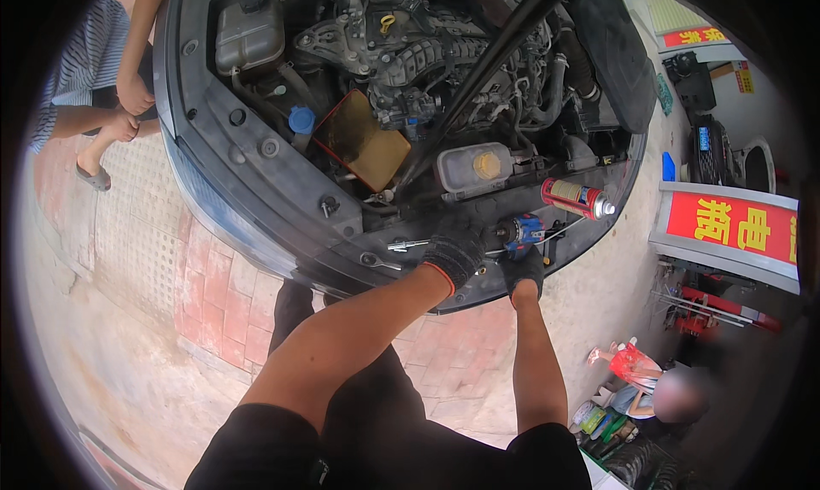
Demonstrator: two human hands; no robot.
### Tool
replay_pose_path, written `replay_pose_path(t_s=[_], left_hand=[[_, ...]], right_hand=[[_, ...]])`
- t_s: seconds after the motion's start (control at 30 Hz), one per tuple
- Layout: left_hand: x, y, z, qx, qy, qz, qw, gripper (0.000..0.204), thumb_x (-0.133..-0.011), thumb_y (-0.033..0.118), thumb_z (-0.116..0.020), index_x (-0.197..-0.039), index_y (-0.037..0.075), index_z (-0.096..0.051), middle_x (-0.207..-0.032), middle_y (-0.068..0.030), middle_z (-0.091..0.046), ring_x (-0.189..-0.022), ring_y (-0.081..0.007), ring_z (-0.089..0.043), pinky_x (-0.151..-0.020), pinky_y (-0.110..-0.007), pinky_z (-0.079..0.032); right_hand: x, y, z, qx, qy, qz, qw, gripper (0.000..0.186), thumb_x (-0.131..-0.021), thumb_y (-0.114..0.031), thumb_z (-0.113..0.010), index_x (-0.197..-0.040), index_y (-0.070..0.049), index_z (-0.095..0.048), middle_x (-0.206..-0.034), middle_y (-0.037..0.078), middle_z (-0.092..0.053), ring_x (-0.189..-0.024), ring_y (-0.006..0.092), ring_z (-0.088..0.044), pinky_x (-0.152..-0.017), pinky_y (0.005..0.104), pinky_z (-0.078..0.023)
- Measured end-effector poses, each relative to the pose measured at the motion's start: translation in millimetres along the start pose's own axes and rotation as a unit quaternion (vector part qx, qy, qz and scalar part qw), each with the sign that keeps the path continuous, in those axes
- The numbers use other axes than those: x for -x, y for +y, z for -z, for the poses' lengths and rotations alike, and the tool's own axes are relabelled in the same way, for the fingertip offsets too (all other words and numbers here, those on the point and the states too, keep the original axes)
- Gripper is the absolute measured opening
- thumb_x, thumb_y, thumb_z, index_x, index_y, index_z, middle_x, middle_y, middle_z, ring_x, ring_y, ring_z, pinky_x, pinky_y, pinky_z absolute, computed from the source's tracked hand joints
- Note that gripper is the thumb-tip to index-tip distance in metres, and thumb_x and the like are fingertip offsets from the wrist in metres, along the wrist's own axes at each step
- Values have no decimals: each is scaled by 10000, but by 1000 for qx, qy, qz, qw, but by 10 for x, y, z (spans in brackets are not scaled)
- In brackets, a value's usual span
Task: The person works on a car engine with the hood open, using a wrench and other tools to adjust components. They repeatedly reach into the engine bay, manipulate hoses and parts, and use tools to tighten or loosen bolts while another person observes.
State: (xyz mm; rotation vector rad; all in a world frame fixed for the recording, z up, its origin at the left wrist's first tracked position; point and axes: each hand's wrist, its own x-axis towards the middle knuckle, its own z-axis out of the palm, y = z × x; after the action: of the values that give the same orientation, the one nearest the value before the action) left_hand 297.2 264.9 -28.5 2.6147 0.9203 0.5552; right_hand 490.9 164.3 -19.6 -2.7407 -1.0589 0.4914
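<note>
Two gloved hands at the near panel: driver (518, 231) gripped by right hand (523, 269), left hand (453, 252) curled at its tip; best kept square, pressed lightly.

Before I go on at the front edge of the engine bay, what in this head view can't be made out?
- Left hand: its glove hides the fingers and what lies under them near the metal wrench.
- Right hand: the grip on the blue power tool is partly hidden by the tool body.
- Tool tip: too small to tell.
- Engine: the black hood prop rod crosses it; the top edge cuts it off.
</note>
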Motion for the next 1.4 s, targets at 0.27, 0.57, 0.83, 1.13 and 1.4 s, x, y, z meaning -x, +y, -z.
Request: replay_pose_path(t_s=[0.27, 0.57, 0.83, 1.13, 1.4], left_hand=[[-413, 4, 92, 186, -156, 101, 965, 243, -864, 182, -625, -1064, 48, -662, -1008, -168, -660, -1009, -343, -618, -894, -444, -481], [19, -313, 255, 101, -111, 26, 988, 200, -856, 152, -626, -1039, 71, -639, -998, -168, -647, -943, -366, -614, -821, -462, -511], [101, -224, 1148, 553, -323, 359, 679, 480, -919, 132, -600, -1383, 62, -499, -1147, -177, -652, -989, -304, -668, -824, -361, -526], [267, -40, 1836, 230, -128, 53, 963, 837, -778, 216, -718, -1492, 40, -319, -1269, -240, -574, -1053, -432, -625, -902, -492, -506], [672, -1012, 2201, 256, 170, 193, 932, 429, -735, 71, -673, -1158, 32, -612, -1029, -177, -641, -928, -337, -658, -791, -423, -549]], right_hand=[[31, -687, 299, 138, 16, 425, 895, 382, -856, -187, -627, -1236, -145, -621, -1243, 113, -628, -1215, 301, -554, -1090, 468, -369], [-467, -93, -140, 180, -49, 413, 891, 316, -855, -193, -549, -1140, -197, -683, -1187, 47, -648, -1194, 272, -546, -1123, 472, -327], [-305, -281, 241, -18, -56, 403, 913, 354, -840, -185, -653, -1194, -169, -671, -1183, 69, -638, -1099, 242, -579, -1037, 427, -413], [805, -1494, 938, -456, -320, 117, 822, 349, -899, -40, -650, -1241, -17, -585, -1071, 76, -655, -851, 130, -621, -712, 264, -526], [-460, -2448, 1787, -412, 16, 281, 867, 275, -907, -52, -633, -1171, 23, -618, -1108, 96, -656, -913, 184, -633, -817, 313, -520]])
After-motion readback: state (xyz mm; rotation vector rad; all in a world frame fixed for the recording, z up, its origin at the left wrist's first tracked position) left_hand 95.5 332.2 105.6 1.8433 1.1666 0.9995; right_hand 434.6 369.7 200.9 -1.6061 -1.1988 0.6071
